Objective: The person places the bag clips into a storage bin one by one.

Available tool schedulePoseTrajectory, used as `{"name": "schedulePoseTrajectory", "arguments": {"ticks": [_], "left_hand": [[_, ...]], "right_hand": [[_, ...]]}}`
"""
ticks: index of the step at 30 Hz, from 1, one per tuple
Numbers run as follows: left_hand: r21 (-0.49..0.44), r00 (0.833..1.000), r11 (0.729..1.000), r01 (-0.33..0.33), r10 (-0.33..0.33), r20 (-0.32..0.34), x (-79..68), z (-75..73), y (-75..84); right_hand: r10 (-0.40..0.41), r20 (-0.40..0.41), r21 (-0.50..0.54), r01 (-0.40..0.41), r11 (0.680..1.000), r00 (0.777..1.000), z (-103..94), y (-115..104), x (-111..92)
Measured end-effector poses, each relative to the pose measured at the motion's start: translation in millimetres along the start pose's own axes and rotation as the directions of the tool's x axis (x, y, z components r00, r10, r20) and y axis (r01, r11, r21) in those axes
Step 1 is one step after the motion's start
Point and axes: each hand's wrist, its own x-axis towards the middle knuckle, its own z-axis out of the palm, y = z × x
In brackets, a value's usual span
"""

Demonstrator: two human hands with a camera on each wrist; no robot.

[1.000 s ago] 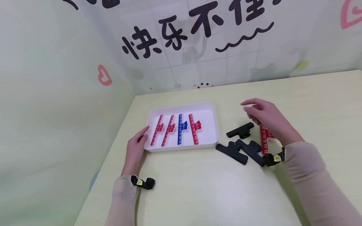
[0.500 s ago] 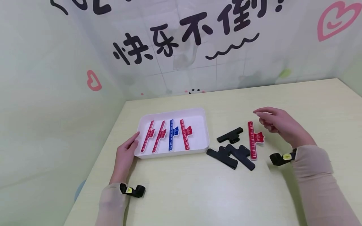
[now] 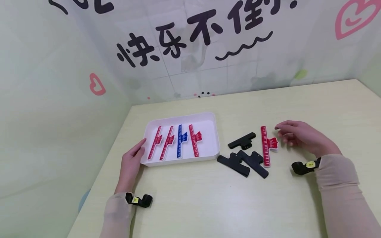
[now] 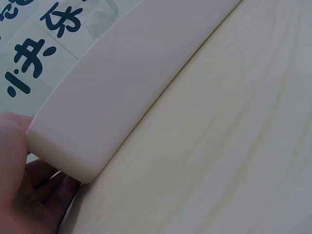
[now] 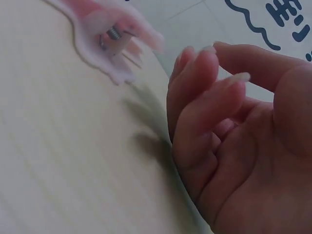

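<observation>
My left hand [image 3: 131, 167] grips the left front corner of a shallow white tray [image 3: 181, 161]; in the left wrist view its fingers lie around the tray's corner [image 4: 63, 151]. Inside the tray lie several piano-key-patterned clips, including a blue clip [image 3: 180, 142] and a red clip [image 3: 194, 141]. My right hand [image 3: 308, 138] hovers beside another red clip [image 3: 265, 147] on the table, fingers loosely curled and holding nothing. In the right wrist view a gap shows between the fingers and that clip's handle [image 5: 114, 39], where a metal spring is visible.
Between tray and red clip lie three black clips: one farther back [image 3: 242, 141], one nearer the tray [image 3: 233, 164] and one touching or overlapping it [image 3: 254, 163]. A printed cloth [image 3: 202, 76] hangs behind the pale table [image 3: 190, 201] and along its left side.
The right hand has moved right and toward me, away from over the red clip, which now shows fully. The left hand stays on the tray. The head view has shifted slightly.
</observation>
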Motion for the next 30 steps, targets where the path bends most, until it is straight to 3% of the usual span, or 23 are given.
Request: {"name": "schedulePoseTrajectory", "arguments": {"ticks": [14,30], "left_hand": [[-0.008,1.0,1.0,0.0,0.0,-0.001,-1.5,3.0,1.3],[0.023,0.999,0.999,-0.042,0.042,-0.012,0.1,0.9,1.5]], "right_hand": [[-0.001,0.036,-0.197,0.008,0.98,0.999,-0.2,5.1,3.7],[0.028,0.105,-0.327,0.008,0.945,0.994,7.4,2.7,5.5]]}}
